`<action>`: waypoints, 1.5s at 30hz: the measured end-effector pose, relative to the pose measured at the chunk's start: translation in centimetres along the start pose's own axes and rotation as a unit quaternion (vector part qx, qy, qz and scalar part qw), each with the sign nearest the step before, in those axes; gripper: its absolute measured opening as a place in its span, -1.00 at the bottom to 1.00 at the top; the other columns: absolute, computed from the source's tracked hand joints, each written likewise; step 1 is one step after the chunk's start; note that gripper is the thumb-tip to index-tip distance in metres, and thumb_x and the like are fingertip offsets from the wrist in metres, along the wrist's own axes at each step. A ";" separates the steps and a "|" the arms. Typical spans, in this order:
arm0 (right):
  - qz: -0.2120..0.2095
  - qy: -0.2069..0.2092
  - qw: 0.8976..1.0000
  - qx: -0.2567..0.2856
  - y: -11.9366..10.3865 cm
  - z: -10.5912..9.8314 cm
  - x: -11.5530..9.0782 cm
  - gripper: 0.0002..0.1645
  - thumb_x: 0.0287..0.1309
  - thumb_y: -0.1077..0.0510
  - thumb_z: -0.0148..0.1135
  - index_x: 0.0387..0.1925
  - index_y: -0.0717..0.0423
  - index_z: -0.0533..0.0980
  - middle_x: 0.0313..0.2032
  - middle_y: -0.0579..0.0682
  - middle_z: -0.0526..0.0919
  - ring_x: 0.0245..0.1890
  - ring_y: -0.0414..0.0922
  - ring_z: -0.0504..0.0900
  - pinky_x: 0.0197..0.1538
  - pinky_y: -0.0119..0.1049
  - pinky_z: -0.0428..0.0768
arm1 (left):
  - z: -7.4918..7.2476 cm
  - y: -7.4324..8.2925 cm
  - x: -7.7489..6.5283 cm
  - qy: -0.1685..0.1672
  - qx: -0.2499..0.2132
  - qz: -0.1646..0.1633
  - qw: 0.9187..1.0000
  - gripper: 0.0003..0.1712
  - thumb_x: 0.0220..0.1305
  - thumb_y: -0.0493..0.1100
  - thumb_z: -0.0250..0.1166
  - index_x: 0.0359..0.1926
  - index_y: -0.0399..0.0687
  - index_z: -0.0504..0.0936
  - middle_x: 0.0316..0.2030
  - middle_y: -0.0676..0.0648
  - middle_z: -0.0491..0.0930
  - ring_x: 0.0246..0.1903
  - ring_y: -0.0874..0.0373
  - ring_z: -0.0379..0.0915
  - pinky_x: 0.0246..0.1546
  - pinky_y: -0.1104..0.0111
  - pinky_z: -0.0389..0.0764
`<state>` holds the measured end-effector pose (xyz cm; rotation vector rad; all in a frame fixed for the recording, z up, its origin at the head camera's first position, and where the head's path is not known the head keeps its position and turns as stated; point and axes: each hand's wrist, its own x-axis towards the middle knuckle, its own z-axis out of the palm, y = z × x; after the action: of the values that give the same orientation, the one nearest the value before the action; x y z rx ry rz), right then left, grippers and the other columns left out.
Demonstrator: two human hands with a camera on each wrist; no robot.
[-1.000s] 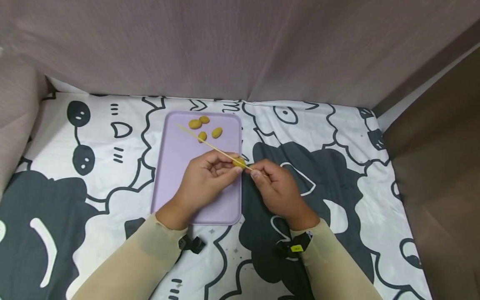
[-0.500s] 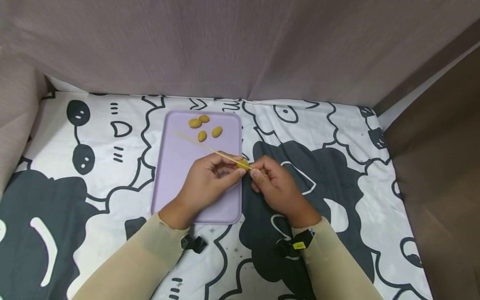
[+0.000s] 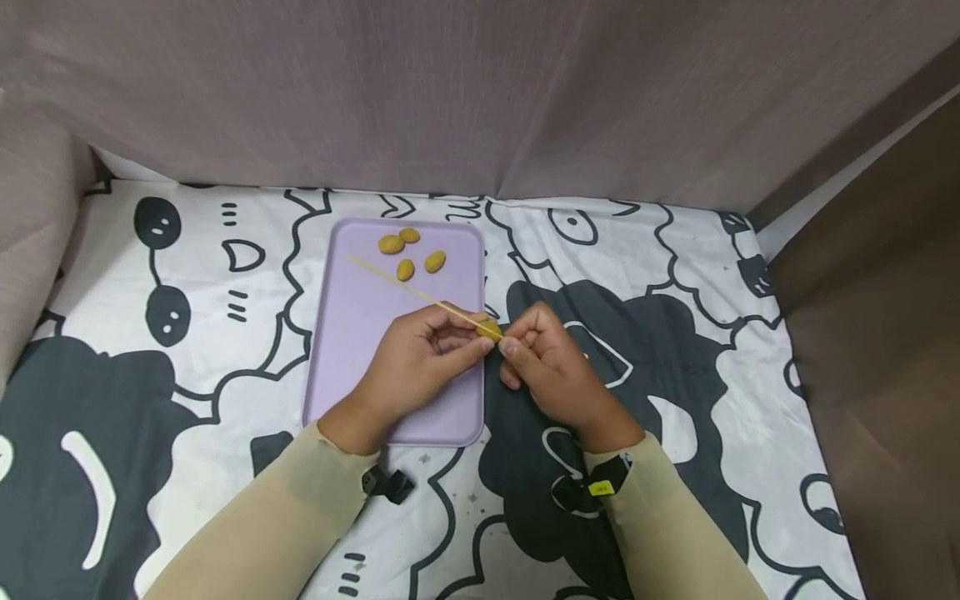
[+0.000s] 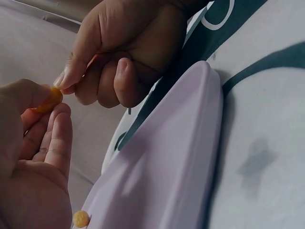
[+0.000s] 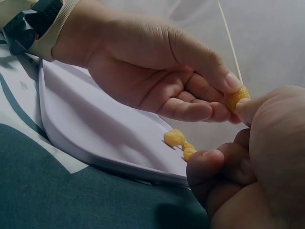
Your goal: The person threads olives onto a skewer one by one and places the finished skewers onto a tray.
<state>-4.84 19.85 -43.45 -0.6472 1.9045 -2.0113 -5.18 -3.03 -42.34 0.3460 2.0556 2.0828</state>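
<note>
My left hand [image 3: 420, 354] pinches a small yellow oval fruit [image 3: 489, 330] between thumb and fingers, above the right edge of the lilac tray [image 3: 352, 358]. A thin wooden skewer [image 3: 390, 277] crosses the fruit in the head view, its long free part slanting up and left over the tray. Beside the fruit, the thumb and forefinger of my right hand [image 3: 555, 367] pinch the skewer's near end. In the right wrist view the skewer [image 5: 231, 45] rises from the fruit [image 5: 233, 99], and the right fingertips sit right at it. The pinched end is mostly hidden by fingers.
Several more yellow fruits [image 3: 435, 261] lie at the far end of the tray. Beneath is a white and dark cloth [image 3: 232, 350] with cartoon prints. A grey-brown curtain [image 3: 480, 100] hangs along the back, with a darker one [image 3: 877, 317] at the right.
Both hands stay together; the left hand and its fruit have shifted slightly right, closer to the right fingertips. The skewer's far end has dipped and risen a little. The tray fruits have not moved.
</note>
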 end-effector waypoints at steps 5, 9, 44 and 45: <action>0.003 0.000 1.000 0.002 -0.1 0.1 0.0 -0.87 0.78 0.30 -0.05 0.00 0.31 0.22 -0.48 0.20 0.42 -0.53 -0.02 0.47 -0.37 -0.28 0.55 | 0.0 0.0 0.1 -0.008 -0.005 -0.005 1.000 -0.72 0.44 -0.35 0.53 0.12 -0.32 0.78 0.00 -0.22 0.87 -0.01 0.07 0.89 0.07 0.33 0.90; 0.005 0.001 1.000 -0.015 -0.1 0.2 0.0 -0.87 0.78 0.31 -0.07 0.02 0.34 0.22 -0.42 0.22 0.46 -0.46 -0.03 0.52 -0.30 -0.31 0.61 | -0.1 -0.1 0.2 -0.013 -0.013 -0.002 1.000 -0.74 0.46 -0.33 0.53 0.11 -0.28 0.78 0.02 -0.19 0.87 -0.01 0.09 0.88 0.08 0.34 0.89; 0.015 0.111 0.993 -0.026 1.5 -1.5 0.1 -0.78 0.70 0.33 -0.03 -0.06 0.52 0.39 -0.62 -0.16 0.28 -0.70 -0.08 0.18 -0.59 -0.23 0.18 | -5.4 3.7 10.0 -0.043 0.513 -0.104 0.851 -0.57 0.49 0.01 0.27 0.26 0.01 0.74 0.17 -0.13 0.80 0.14 -0.15 0.72 0.13 -0.14 0.76; 0.016 0.109 0.994 -0.027 1.4 -1.4 0.1 -0.78 0.70 0.33 -0.04 -0.07 0.51 0.38 -0.62 -0.16 0.27 -0.70 -0.08 0.17 -0.60 -0.22 0.17 | -5.2 3.6 10.3 -0.045 0.533 -0.113 0.837 -0.60 0.50 0.01 0.24 0.22 0.02 0.74 0.15 -0.13 0.80 0.12 -0.15 0.73 0.06 -0.17 0.78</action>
<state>-5.81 20.93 -44.88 -0.4225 2.0830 -2.0912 -16.42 -4.94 -38.47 0.2997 2.8048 0.5898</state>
